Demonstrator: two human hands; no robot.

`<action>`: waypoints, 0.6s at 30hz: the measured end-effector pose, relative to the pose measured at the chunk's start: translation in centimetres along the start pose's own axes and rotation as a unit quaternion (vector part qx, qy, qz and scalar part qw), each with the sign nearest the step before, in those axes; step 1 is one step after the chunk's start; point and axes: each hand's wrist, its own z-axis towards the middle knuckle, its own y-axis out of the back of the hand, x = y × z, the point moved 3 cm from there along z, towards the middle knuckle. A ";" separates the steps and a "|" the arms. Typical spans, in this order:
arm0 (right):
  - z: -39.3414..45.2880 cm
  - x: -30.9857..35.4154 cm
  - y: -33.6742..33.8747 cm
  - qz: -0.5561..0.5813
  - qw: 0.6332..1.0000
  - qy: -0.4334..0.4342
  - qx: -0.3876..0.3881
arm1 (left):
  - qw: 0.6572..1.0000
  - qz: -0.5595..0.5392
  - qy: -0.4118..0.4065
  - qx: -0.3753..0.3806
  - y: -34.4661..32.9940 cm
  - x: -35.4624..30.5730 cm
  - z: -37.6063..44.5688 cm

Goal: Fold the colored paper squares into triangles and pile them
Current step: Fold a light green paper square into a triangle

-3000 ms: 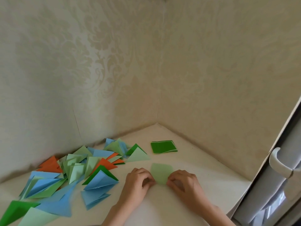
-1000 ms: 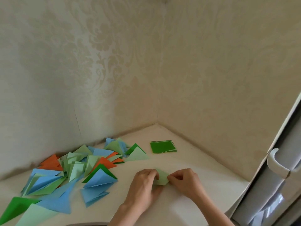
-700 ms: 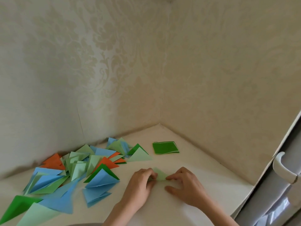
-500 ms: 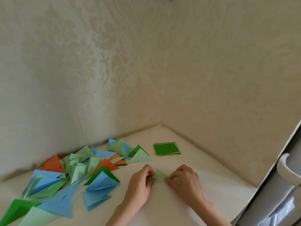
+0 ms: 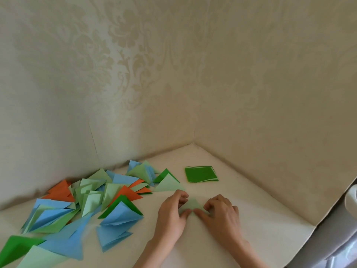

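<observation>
Head view, lt-green triangle (image 5: 193, 204) btwn left hand (image 5: 172, 213), right hand (image 5: 222, 213), thumbs pressing

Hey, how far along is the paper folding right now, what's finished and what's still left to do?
Done: a loose pile of folded blue, green and orange paper triangles lies at the left. In hand: the left hand and right hand press a light green paper triangle flat on the cream tabletop. Left: a small stack of dark green paper squares, unfolded, sits near the corner.
</observation>
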 end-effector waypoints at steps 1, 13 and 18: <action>0.0 -0.1 0.0 0.011 1.000 -0.002 0.002 | 1.000 -0.010 0.005 0.003 0.1 0.0 0.1; 0.3 -1.0 1.0 0.118 0.991 -0.006 0.068 | 0.993 -0.107 0.036 0.030 2.0 1.0 0.3; -0.1 -1.0 0.7 0.112 0.993 0.008 0.048 | 1.000 -0.009 0.017 0.002 2.7 1.2 -0.1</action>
